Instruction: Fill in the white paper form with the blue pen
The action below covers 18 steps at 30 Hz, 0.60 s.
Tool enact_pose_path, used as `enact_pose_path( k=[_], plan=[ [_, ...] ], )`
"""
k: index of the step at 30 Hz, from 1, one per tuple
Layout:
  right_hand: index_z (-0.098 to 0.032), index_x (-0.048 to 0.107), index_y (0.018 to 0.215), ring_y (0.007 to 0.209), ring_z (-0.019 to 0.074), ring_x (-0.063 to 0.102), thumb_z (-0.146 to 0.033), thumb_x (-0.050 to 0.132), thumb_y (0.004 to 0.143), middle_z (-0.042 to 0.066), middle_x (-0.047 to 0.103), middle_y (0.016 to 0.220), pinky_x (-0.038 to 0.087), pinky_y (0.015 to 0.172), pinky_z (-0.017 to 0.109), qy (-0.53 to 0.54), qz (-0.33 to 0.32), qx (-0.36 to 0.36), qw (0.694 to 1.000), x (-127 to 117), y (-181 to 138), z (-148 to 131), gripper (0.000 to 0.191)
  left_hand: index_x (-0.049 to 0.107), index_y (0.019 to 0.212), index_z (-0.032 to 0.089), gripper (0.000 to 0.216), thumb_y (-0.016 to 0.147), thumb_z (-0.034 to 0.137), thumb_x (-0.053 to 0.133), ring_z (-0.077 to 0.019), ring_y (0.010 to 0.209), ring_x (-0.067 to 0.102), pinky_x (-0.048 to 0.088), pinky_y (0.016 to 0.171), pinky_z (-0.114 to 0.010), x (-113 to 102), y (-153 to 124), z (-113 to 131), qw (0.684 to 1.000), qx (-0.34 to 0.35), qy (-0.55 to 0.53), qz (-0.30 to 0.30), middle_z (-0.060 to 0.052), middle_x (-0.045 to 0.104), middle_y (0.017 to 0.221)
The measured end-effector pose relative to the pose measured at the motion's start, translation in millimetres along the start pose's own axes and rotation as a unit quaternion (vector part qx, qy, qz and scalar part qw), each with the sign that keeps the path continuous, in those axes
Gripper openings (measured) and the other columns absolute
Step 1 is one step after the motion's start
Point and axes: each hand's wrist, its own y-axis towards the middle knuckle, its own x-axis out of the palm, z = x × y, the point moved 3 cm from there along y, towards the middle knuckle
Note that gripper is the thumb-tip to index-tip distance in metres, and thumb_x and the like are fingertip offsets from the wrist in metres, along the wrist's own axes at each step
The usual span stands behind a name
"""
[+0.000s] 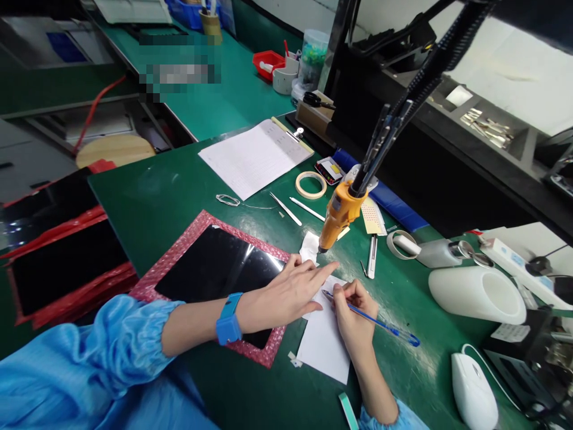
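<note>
My right hand (358, 316) is closed around a blue pen (380, 322), its tip pointing left over a sheet of white paper (324, 352). Fingers extended, my left hand (290, 289) reaches across the top of that paper, with a blue band (229, 319) at the wrist. Beneath the left forearm lies a dark glass panel (201, 263) on pink bubble wrap (271, 352). A small crumpled white paper (308, 246) sits just beyond the left fingers. An orange-bodied tool (338, 215) with black cables stands over it.
A clipboard with paper (255, 158), a tape roll (310, 185), tweezers (286, 209) and a utility knife (372, 257) lie beyond my hands. To the right are a white roll (477, 292) and a mouse (474, 391). More wrapped panels (67, 263) are at left.
</note>
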Motion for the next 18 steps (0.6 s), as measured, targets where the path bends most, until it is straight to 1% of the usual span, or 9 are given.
enact_pose_path(
  k=[4,7,10,12,14,16,17,18],
  plan=[
    [-0.029,0.043,0.066,0.049,0.0124,0.045,-0.055,0.076,0.1,-0.008,0.049,0.054,0.036,0.051,0.026,0.01,-0.001,0.018,1.0,-3.3,0.5,2.6,0.054,0.006,0.17,0.017,0.092,0.11,0.022,0.075,-0.032,0.122,0.063,0.039,0.107,-0.045,-3.3,-1.2,-0.1,1.0,0.005,0.01,-0.013,-0.011,0.072,0.129],
    [-0.029,0.042,0.066,0.046,0.0122,0.045,-0.057,0.075,0.102,-0.008,0.048,0.052,0.036,0.049,0.026,0.016,0.0,0.025,1.0,-5.3,0.6,4.4,0.056,0.009,0.17,0.014,0.087,0.112,0.023,0.073,-0.0329,0.124,0.062,0.039,0.109,-0.047,-5.2,-2.7,2.0,0.999,0.018,0.03,-0.014,-0.011,0.072,0.129],
    [-0.029,0.043,0.067,0.047,0.0125,0.046,-0.058,0.074,0.103,-0.008,0.05,0.053,0.038,0.049,0.026,0.017,-0.004,0.016,1.0,-4.3,-0.1,4.9,0.056,0.013,0.169,0.012,0.083,0.112,0.023,0.073,-0.0325,0.122,0.062,0.04,0.109,-0.048,-5.1,-4.0,3.3,0.999,0.02,0.045,-0.013,-0.013,0.071,0.129],
    [-0.028,0.046,0.068,0.048,0.0123,0.047,-0.058,0.072,0.105,-0.008,0.051,0.055,0.038,0.049,0.025,0.011,-0.007,-0.002,1.0,-2.9,-0.5,4.7,0.054,0.016,0.169,0.012,0.083,0.111,0.024,0.074,-0.032,0.12,0.062,0.041,0.109,-0.048,-3.2,-4.0,1.7,0.999,0.014,0.05,-0.005,-0.013,0.072,0.129],
    [-0.027,0.049,0.07,0.047,0.0113,0.046,-0.055,0.068,0.109,-0.008,0.049,0.056,0.036,0.047,0.024,-0.005,-0.006,-0.031,1.0,-2.4,-1.2,3.6,0.052,0.018,0.17,0.013,0.085,0.109,0.024,0.077,-0.032,0.121,0.063,0.042,0.111,-0.047,0.7,-3.6,-1.4,0.999,0.011,0.043,0.008,-0.012,0.072,0.127],
    [-0.027,0.052,0.071,0.046,0.0101,0.044,-0.049,0.064,0.113,-0.009,0.048,0.056,0.033,0.046,0.023,-0.04,0.0,-0.073,0.997,-3.9,-3.6,0.2,0.049,0.022,0.172,0.015,0.088,0.106,0.023,0.079,-0.0319,0.121,0.064,0.042,0.11,-0.047,6.8,-4.1,-3.6,0.999,0.02,0.031,0.024,-0.01,0.073,0.126],
    [-0.026,0.054,0.073,0.046,0.0097,0.044,-0.045,0.063,0.115,-0.009,0.05,0.056,0.033,0.046,0.023,-0.065,0.003,-0.1,0.993,-5.4,-5.9,-2.3,0.047,0.025,0.171,0.016,0.087,0.104,0.021,0.08,-0.0318,0.12,0.065,0.043,0.108,-0.046,11.0,-5.1,-3.9,0.999,0.029,0.031,0.032,-0.009,0.074,0.126],
    [-0.026,0.056,0.073,0.045,0.0093,0.045,-0.043,0.061,0.115,-0.009,0.051,0.056,0.033,0.046,0.023,-0.096,0.007,-0.131,0.987,-7.0,-8.7,-5.2,0.046,0.032,0.17,0.018,0.084,0.101,0.018,0.079,-0.0312,0.115,0.067,0.044,0.105,-0.045,15.8,-6.7,-4.1,0.998,0.036,0.038,0.047,-0.008,0.075,0.124]
  ],
)
